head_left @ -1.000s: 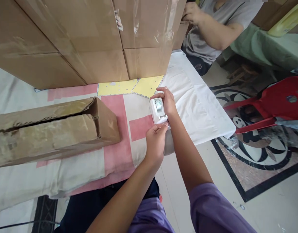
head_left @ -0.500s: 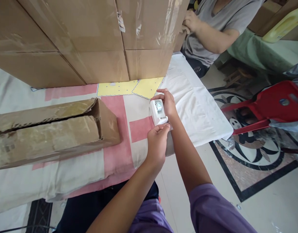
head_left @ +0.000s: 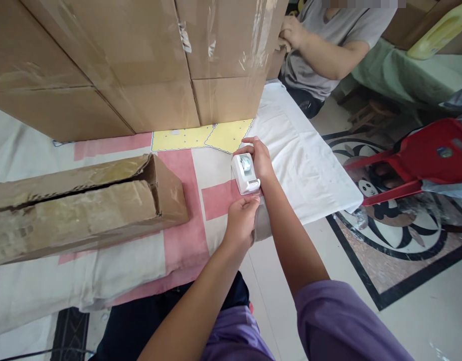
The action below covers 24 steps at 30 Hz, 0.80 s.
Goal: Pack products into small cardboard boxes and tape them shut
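A small white tape dispenser (head_left: 246,175) with a roll of clear tape inside rests at the right part of the cloth-covered table. My right hand (head_left: 260,159) grips it from the far right side, fingers curled around its back end. Just in front of the dispenser's near end, my left hand (head_left: 243,215) is closed in a pinch. A faint, see-through piece of tape (head_left: 256,193) shows between its fingertips and the dispenser; its exact length is hard to make out.
A worn long cardboard box (head_left: 84,205) lies left of my hands. Large taped cartons (head_left: 140,65) stand behind, beside yellow paper sheets (head_left: 231,135). Across the table's far corner, a person (head_left: 328,55) works with their hands. A red plastic chair (head_left: 437,150) stands on the floor at right.
My left hand has shifted slightly down and toward me, widening the gap to the dispenser. The right hand and dispenser stay nearly in place. The view has moved slightly.
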Available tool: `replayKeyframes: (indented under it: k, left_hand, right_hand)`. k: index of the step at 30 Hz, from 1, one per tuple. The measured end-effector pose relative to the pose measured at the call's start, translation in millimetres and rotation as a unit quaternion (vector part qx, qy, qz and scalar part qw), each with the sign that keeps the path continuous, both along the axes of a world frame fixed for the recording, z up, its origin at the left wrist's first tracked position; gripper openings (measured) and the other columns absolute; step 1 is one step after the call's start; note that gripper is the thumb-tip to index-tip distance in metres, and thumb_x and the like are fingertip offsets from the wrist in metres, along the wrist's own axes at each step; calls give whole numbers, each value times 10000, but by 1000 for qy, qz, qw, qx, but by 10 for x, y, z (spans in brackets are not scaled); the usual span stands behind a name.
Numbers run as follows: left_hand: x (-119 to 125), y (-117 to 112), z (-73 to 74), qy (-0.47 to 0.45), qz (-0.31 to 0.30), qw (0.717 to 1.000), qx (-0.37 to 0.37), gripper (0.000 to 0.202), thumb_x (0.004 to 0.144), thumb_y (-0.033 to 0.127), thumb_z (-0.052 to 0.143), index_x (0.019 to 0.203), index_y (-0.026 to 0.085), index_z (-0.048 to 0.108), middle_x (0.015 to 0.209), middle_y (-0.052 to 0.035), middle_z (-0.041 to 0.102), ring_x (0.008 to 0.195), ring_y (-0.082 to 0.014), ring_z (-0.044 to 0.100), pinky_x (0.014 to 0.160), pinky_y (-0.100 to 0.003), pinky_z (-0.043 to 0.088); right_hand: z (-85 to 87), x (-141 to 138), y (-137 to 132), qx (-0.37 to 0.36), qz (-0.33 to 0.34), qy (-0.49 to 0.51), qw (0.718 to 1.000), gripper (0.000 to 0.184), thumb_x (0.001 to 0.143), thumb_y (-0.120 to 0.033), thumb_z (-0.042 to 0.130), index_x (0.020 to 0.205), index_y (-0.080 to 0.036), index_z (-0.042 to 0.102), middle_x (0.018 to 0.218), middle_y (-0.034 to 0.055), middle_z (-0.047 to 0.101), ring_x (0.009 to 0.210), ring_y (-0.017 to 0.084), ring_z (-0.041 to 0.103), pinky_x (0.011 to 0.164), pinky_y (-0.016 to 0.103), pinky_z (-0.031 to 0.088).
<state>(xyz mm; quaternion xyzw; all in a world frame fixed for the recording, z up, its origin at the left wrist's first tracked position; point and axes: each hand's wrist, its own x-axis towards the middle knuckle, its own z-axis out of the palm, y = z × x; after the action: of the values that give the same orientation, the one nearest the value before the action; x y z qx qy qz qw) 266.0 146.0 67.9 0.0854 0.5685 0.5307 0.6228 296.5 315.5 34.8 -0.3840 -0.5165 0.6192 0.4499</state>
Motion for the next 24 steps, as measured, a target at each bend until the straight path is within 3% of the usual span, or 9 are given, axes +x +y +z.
replayKeyframes:
  k: [4,16,24]
  left_hand:
    - [-94,36,45,-47,-41,998,-27,117,854,173,672,762,151,603,530,108,256,440,-42,220,416,-186,160]
    - [-29,73,-23,19,-14,1000,-20,138,849,137,643,743,174,562,538,90,365,395,-36,263,384,-191,176]
    - [30,97,-72,61,6,998,-22,144,853,102,604,736,173,559,520,86,374,373,-40,274,395,-218,157]
  right_hand:
    - [3,-2,0,2,2,-2,1000,653,866,-845,443,1028,-228,585,715,12,718,582,167,616,546,296,457]
    - [-65,4,29,32,-12,-5,999,539,906,-751,486,1009,-233,592,672,-3,721,552,160,591,521,276,428]
    - [-93,24,20,40,-33,-22,998,485,912,-706,466,1013,-249,595,705,5,747,616,185,619,585,292,460]
